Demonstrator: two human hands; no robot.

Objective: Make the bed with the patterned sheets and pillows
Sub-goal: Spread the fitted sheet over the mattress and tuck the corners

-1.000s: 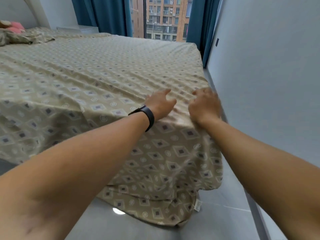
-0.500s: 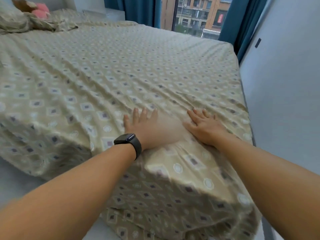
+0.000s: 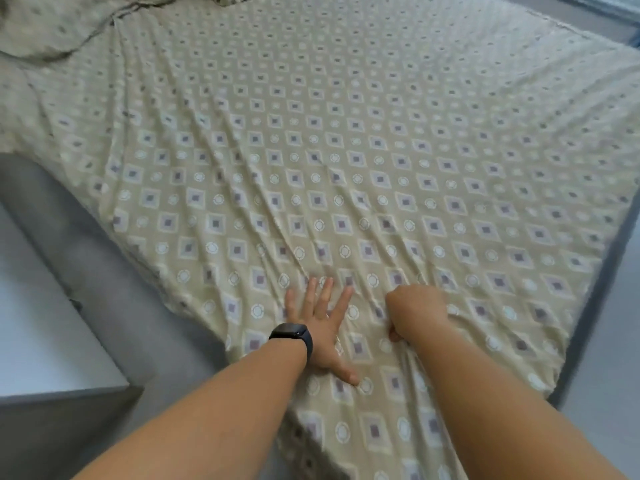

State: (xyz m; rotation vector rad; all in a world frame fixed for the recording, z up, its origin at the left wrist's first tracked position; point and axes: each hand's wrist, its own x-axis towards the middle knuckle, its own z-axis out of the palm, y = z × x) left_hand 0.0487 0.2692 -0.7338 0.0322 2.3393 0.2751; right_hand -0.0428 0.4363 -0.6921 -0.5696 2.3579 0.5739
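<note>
Risk here is dragging: the right hand [image 3: 414, 311], fingers curled and bunching the patterned sheet [image 3: 346, 150] at the bed's near corner, could pull fresh creases across if the flat, spread left hand [image 3: 320, 327] lets the cloth slip. The sheet covers the mattress, ridged toward the hands. Rumpled bedding [image 3: 52, 26] lies far left; grey floor [image 3: 41, 341] flanks the bed.

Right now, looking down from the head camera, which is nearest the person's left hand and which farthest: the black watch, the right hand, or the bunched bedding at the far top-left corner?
From the left hand:
1. Black watch, on that hand's own wrist, just behind it.
2. Right hand, beside it to the right, gripping the patterned sheet.
3. Bunched bedding, far across the bed at top-left.
</note>
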